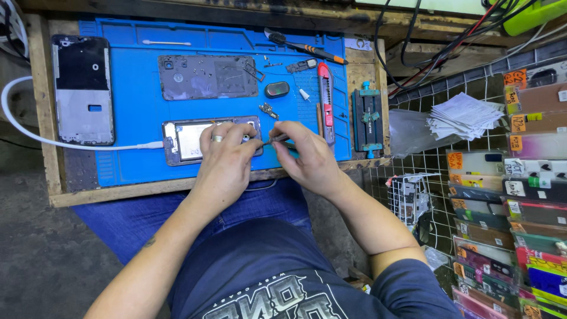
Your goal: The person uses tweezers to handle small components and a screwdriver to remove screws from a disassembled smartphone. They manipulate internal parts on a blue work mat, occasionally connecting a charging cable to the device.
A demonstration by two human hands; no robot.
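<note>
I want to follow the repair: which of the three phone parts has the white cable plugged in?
The opened phone under the left hand; the others lie unconnected.

Opened phone (189, 140) on mat (136, 159), back cover (207, 77) behind, phone frame (82, 88) left, knife (325, 100) right.
</note>
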